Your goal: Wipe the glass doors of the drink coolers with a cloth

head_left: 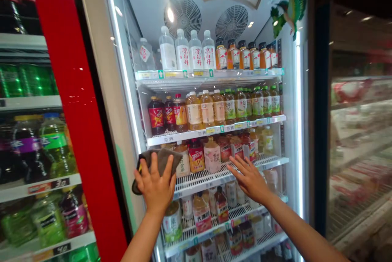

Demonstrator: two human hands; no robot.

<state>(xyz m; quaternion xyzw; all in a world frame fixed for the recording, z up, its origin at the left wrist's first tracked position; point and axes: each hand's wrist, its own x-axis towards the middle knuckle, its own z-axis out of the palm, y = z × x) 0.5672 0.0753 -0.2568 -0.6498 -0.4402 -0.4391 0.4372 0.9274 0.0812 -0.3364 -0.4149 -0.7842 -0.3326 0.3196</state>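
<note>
My left hand [154, 186] presses a grey-brown cloth [163, 160] flat against the glass door [275, 221] of a drinks fridge, at the door's left side, level with the third shelf. My right hand [249, 178] lies flat on the same glass to the right, fingers spread, holding nothing. Behind the glass stand rows of bottled teas and juices [211, 110] on white wire shelves [202, 180].
A red door frame [76, 102] borders the fridge on the left, with another cooler of green and dark soda bottles [39, 147] beyond it. A chiller case [358, 143] with packaged goods stands to the right. Water bottles [183, 51] fill the top shelf.
</note>
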